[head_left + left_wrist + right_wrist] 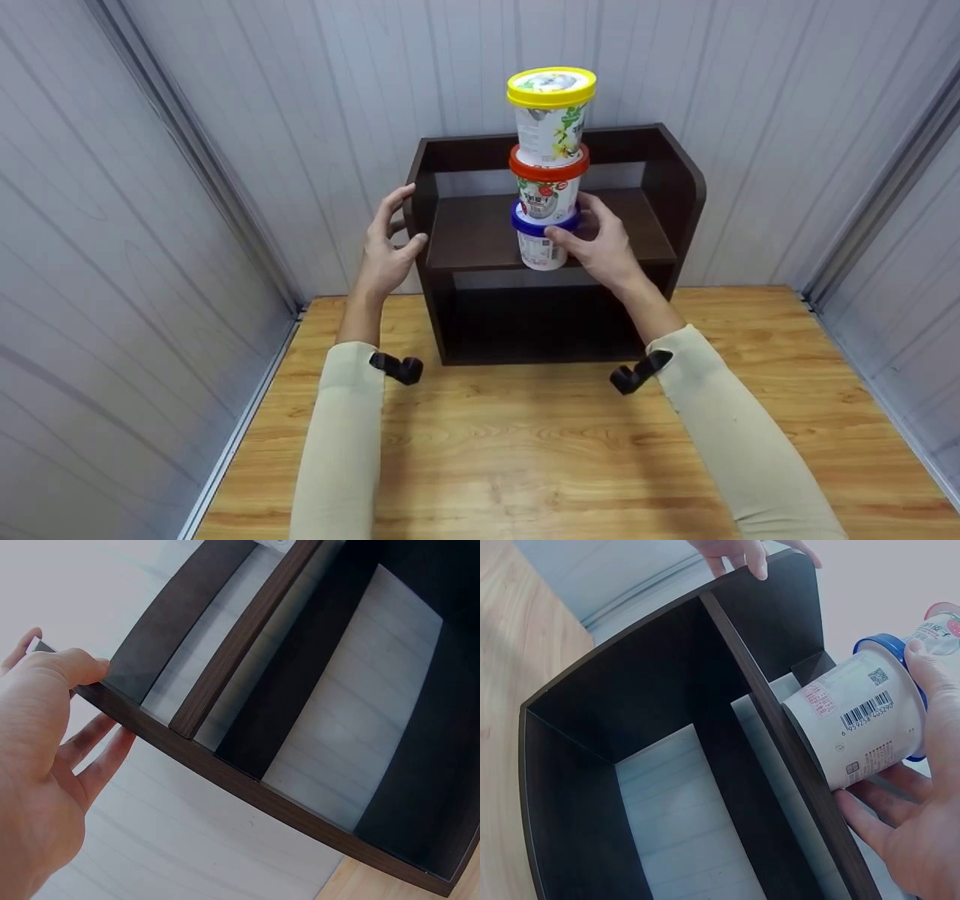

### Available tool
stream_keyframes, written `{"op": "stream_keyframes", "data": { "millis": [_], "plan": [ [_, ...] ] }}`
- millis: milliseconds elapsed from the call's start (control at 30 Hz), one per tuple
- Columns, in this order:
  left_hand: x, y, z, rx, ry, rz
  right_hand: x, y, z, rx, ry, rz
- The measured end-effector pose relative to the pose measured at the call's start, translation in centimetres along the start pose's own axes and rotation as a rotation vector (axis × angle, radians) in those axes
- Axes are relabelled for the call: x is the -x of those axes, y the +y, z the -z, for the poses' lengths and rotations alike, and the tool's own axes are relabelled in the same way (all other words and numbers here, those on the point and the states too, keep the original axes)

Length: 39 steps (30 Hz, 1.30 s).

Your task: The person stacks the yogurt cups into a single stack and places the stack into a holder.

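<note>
Three paper tubs with lids stand in a stack at the dark brown shelf unit (472, 236). On top is the yellow-lidded tub (540, 135), in the middle the red-lidded tub (531, 199), at the bottom the blue-lidded tub (534, 249). My right hand (611, 255) grips the blue-lidded tub from the right, thumb at its lid. In the right wrist view, that tub's base is at the middle board's front edge (810, 787); whether it bears on the board I cannot tell. My left hand (37, 765) holds the unit's left side panel (202, 761), thumb and fingers on opposite sides.
The unit stands on a wood-patterned floor (495, 450) against a pale panelled wall (360, 90). Below the middle board is a lower compartment (540, 322). The right side panel (686, 195) rises beyond my right hand.
</note>
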<state>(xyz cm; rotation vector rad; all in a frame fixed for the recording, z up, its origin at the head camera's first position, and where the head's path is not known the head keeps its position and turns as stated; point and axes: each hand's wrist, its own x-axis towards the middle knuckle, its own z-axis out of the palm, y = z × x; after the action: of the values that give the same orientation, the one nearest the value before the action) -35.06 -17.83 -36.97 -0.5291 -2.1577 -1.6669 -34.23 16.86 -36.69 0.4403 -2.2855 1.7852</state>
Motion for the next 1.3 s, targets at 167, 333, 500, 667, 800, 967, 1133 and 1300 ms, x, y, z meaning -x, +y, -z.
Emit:
{"op": "stream_keyframes", "data": {
  "millis": [167,333,500,667,800,967,1133,1300],
  "plan": [
    [0.1,-0.1,0.0,0.002,0.002,0.003,-0.3,0.1,-0.1,-0.006,0.012,-0.016],
    [0.0,0.0,-0.1,0.002,0.005,0.009,-0.5,0.1,-0.1,-0.002,0.033,-0.030],
    [0.0,0.0,-0.1,0.007,0.006,0.005,-0.7,0.1,-0.3,0.010,0.047,-0.037],
    [0.0,-0.1,-0.2,0.014,0.007,0.000,-0.7,0.0,-0.6,0.004,0.049,-0.044],
    [0.1,-0.1,-0.3,0.017,0.007,-0.001,-0.8,0.0,-0.9,-0.002,0.052,-0.050],
    [0.0,-0.3,-0.4,0.009,0.014,-0.015,-0.9,0.1,-1.0,-0.011,0.068,-0.039],
    [0.0,-0.2,-0.5,0.003,0.018,-0.013,-1.0,0.2,-1.1,-0.014,0.084,-0.035],
    [0.0,0.0,-0.6,-0.041,0.019,-0.001,-0.9,0.1,-1.0,-0.017,0.081,-0.041]
  ]
}}
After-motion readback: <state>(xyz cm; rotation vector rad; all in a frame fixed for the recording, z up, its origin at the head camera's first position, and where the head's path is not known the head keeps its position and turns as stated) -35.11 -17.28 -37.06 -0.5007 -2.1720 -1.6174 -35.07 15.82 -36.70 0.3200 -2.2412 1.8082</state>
